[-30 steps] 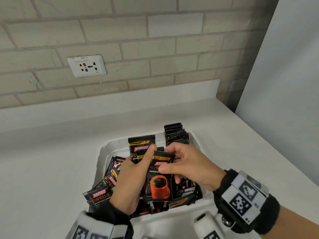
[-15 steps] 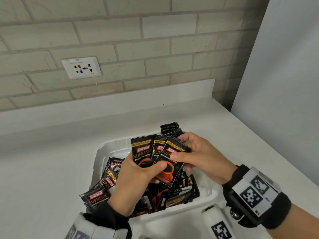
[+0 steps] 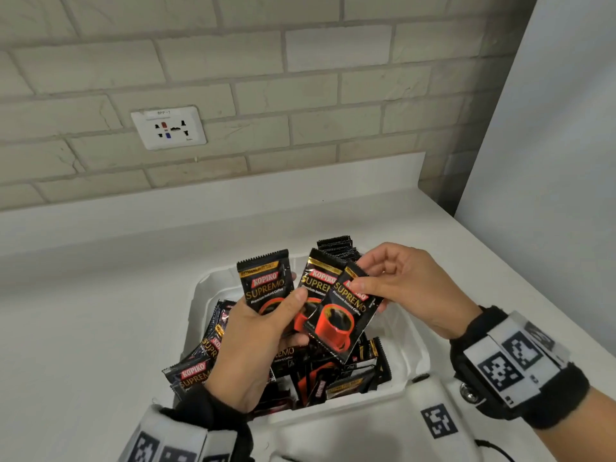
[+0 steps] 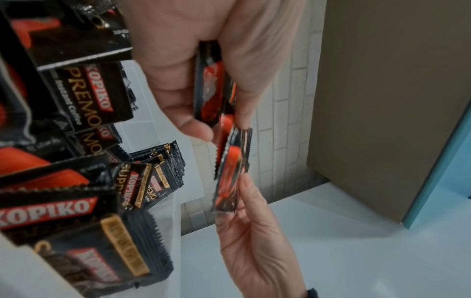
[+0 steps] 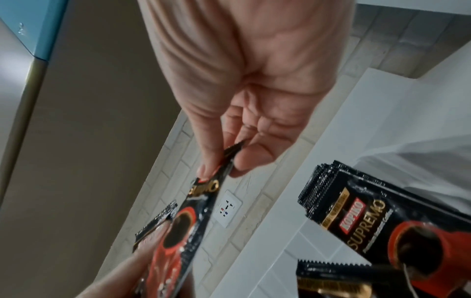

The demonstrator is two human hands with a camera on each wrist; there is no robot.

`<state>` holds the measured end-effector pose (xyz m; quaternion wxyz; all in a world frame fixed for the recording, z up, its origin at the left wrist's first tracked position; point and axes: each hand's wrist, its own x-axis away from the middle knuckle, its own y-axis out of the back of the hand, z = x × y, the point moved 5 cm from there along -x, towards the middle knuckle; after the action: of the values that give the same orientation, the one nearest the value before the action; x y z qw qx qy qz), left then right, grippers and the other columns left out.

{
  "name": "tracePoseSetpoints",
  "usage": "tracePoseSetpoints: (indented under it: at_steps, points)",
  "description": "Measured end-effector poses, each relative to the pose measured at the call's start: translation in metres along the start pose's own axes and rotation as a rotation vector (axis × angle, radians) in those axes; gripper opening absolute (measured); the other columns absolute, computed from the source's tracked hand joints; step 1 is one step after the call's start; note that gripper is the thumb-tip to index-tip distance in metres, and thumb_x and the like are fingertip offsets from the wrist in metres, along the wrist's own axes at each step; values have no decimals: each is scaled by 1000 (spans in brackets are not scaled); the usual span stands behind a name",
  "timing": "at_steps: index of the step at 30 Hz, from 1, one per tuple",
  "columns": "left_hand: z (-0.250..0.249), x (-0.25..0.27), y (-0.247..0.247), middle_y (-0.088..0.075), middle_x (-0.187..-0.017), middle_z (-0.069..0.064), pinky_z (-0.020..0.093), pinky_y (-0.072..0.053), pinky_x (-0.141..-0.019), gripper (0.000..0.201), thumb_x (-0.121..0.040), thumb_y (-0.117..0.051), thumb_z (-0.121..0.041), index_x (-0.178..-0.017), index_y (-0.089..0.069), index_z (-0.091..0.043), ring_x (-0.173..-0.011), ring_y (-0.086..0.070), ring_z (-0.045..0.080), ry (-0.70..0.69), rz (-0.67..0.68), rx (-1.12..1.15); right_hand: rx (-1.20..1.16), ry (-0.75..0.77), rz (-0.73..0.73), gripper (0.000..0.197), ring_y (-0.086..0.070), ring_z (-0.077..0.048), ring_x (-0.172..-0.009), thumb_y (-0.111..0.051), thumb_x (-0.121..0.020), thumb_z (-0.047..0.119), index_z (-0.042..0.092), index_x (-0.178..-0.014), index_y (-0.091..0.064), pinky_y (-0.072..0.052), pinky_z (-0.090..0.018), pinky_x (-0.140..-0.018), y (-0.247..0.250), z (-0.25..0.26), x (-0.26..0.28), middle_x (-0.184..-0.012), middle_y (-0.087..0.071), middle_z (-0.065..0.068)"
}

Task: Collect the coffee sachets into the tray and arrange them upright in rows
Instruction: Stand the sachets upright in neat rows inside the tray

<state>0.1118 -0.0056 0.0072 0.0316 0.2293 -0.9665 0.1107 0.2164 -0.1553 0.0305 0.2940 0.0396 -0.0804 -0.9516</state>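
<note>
A white tray (image 3: pixel 415 348) on the counter holds a loose pile of black Kopiko sachets (image 3: pixel 336 378). An upright row of sachets (image 3: pixel 335 245) stands at its back right, also seen in the wrist views (image 4: pixel 168 161) (image 5: pixel 356 203). Above the tray my left hand (image 3: pixel 286 301) grips two sachets (image 3: pixel 265 283) fanned upright, thumb on their fronts. My right hand (image 3: pixel 361 273) pinches the top corner of a third sachet (image 3: pixel 336 325), tilted and overlapping the fan. The pinch (image 5: pixel 224 161) shows in the right wrist view. My left hand (image 4: pixel 203 84) holds its sachets edge-on.
Some sachets (image 3: pixel 190 375) hang over the tray's left rim. A wall socket (image 3: pixel 168 128) sits in the brick wall behind. A grey panel (image 3: pixel 550 161) closes the right side, near the counter's right edge. White counter (image 3: pixel 83 311) lies left of the tray.
The sachets, pressed together a second ago, are now fanned out. My right hand has drawn the front sachet rightward and tilted it, holding it by its top corner.
</note>
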Motion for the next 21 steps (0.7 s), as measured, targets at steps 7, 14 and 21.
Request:
tracePoseSetpoints:
  at_steps: [7, 14, 21]
  points:
    - [1, -4, 7, -72, -70, 4, 20, -51, -46, 13, -77, -68, -9, -87, -61, -11, -57, -67, 12, -41, -96, -88, 28, 93, 66, 19, -54, -2, -59, -78, -60, 21, 24, -59, -59, -44, -12, -57, 0, 17, 3, -66, -61, 8]
    - [1, 5, -11, -74, -81, 3, 26, -57, -59, 28, -72, -60, -32, -93, -63, -14, -72, -71, 15, 19, 60, -61, 43, 99, 56, 21, -57, -16, -63, -74, -70, 9, 16, -67, -55, -48, -29, -62, -12, 13, -7, -64, -63, 1]
    - [2, 11, -25, -74, -89, 5, 27, -57, -60, 46, -69, -56, -43, -105, -62, -16, -79, -72, 21, 165, 253, -30, 17, 229, 75, 21, -58, -4, -57, -74, -71, 5, 16, -69, -55, -48, -14, -60, -23, 24, -5, -56, -62, 8]
